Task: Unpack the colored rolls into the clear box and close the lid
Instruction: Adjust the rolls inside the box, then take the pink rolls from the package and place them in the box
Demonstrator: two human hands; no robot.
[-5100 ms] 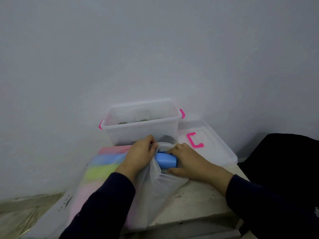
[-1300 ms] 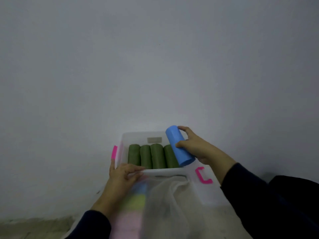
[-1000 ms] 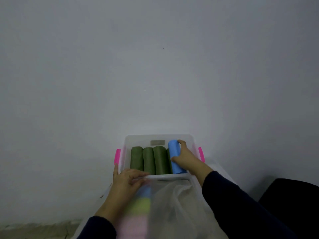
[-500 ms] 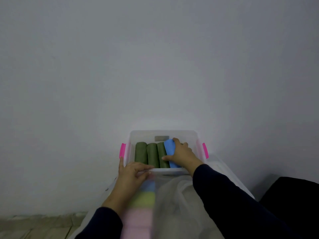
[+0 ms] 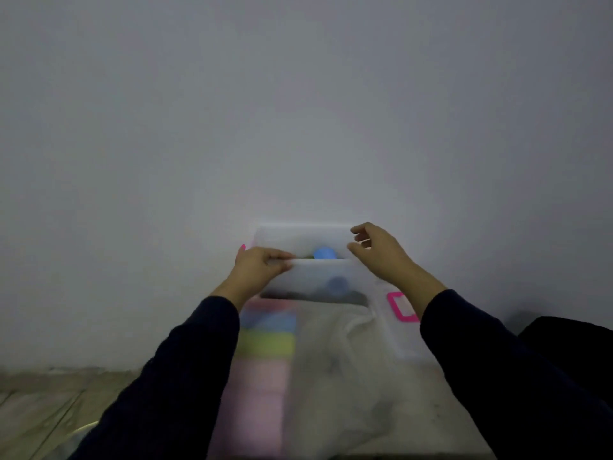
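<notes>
Blue roll (image 5: 324, 253) inside clear box (image 5: 318, 277)

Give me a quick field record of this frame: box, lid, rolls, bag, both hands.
clear box: open, against the wall
lid: off, lying right of the box, pink latch up
blue roll: inside the box
bag: translucent, in front of the box, pastel rolls showing on its left
left hand: grips the box's near rim
right hand: above the box's right end, fingers loose, holds nothing
</notes>
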